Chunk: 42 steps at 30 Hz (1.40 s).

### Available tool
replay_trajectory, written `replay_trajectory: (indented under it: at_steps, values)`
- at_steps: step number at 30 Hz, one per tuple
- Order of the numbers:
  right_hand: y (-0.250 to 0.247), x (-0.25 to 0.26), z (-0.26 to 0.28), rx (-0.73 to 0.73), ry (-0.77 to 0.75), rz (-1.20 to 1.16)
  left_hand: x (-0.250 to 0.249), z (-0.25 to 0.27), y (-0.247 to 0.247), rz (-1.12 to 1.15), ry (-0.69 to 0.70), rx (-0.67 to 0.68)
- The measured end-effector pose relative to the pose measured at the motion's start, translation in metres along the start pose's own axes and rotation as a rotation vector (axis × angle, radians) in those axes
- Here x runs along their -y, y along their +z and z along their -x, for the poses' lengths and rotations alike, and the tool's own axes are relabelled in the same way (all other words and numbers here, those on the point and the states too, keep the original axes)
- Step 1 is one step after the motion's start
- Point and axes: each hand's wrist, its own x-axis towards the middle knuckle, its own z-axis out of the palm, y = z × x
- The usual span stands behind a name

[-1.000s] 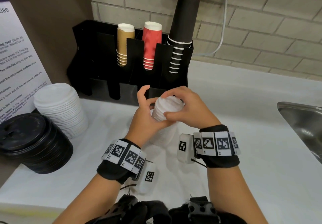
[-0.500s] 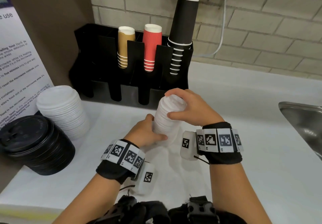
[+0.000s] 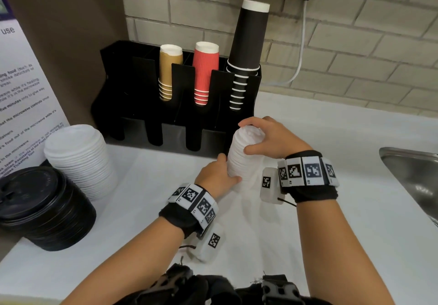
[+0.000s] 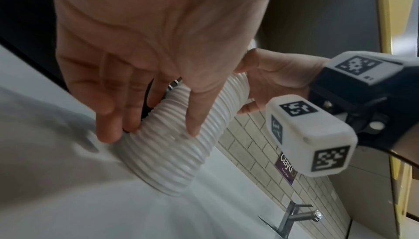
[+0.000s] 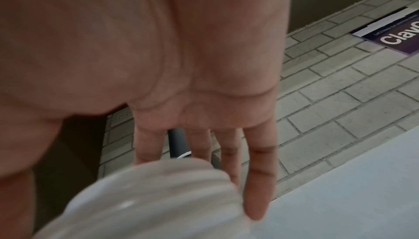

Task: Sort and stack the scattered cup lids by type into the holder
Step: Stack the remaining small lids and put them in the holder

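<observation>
Both forearms reach forward over the white counter (image 3: 331, 209), the left hand (image 3: 214, 176) low and the right hand (image 3: 267, 138) arched on top, fingers of both curled round a small white lid stack (image 3: 241, 160) standing just near the black holder (image 3: 142, 105), sink (image 3: 412, 172) well right
</observation>
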Motion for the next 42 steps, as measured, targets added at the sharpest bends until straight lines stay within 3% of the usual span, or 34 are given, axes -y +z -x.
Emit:
replay_trajectory:
  at_steps: [9,17,25,29,33,37,42]
  values:
    - [-0.004,-0.003,-0.007,0.058,-0.012,0.021,0.005,-0.006,-0.006,-0.011,-0.013,0.018]
    - [-0.007,-0.005,-0.012,0.099,0.002,0.055,0.042,0.006,-0.043,0.309,-0.079,-0.167]
    - [-0.008,-0.006,-0.016,0.063,-0.021,0.045,0.050,0.014,-0.058,0.418,-0.047,-0.286]
    - [-0.016,-0.003,-0.016,0.009,-0.056,0.055,0.046,0.017,-0.064,0.442,0.017,-0.361]
    - [-0.026,0.020,-0.011,-0.062,-0.222,-0.016,0.036,0.023,-0.077,0.613,0.186,-0.360]
    - [-0.014,0.059,-0.011,0.009,-0.345,-0.194,0.028,0.031,-0.084,0.767,0.393,-0.222]
    - [0.007,0.092,-0.018,0.098,-0.384,-0.272,0.035,0.034,-0.088,0.979,0.506,-0.310]
